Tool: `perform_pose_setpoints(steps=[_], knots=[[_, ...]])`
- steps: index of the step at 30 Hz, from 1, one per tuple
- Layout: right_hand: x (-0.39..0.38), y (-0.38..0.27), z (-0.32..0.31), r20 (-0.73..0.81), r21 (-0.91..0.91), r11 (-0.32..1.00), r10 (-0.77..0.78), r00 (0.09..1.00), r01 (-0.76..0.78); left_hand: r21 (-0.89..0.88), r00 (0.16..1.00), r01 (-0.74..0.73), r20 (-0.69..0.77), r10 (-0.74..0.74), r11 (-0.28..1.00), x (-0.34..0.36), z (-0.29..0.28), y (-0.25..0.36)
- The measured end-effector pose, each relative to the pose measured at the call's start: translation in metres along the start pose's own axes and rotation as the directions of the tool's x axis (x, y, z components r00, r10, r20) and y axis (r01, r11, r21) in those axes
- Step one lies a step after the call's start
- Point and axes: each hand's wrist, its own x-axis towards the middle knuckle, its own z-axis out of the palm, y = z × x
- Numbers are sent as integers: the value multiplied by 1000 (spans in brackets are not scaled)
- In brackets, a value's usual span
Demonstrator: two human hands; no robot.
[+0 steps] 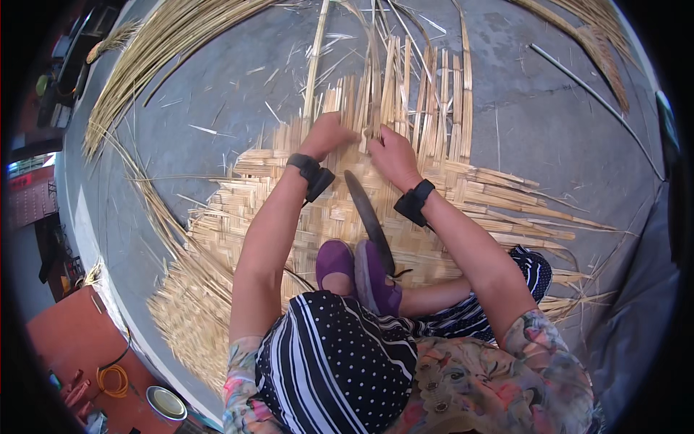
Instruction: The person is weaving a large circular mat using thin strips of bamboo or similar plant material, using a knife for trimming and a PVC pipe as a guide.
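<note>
Two patches of grey floor (528,137) give us room to move, one in the upper left and one in the upper right of the frame. Little straw bits lie on both. A big bundle of long stalks (173,54) makes the edge in the upper left, and a thin rod (589,90) slants down the upper right. At the lower right we see a dark grey cloth (632,289). Close in, it is tight: our purple shoes (335,262) are on the woven mat (318,213), and a dark curved blade (365,213) lies beside one shoe, its round tip toward our hands.

The mat fills the middle of the frame and spreads to the lower left. It is pale yellow, with flat strips going over and under each other. Its edges are ragged: long loose ends stick up at the top and poke out at the right. Our left hand (329,136) bends low over the top of the weave, but it is blurry, so we cannot tell if it holds anything. Just beside it, our right hand (396,155) is pinched narrow on a long strip (375,87)
</note>
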Motion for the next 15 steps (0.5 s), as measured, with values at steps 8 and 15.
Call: perform_pose_setpoints(steps=[8, 15], knots=[[-24, 9, -1, 20, 92, 968, -237, 971, 234, 27, 981, -193, 20, 193, 981, -11, 4, 5], [2, 10, -22, 274, 100, 864, -501, 821, 494, -526, 980, 156, 185, -67, 836, -3, -9, -4]])
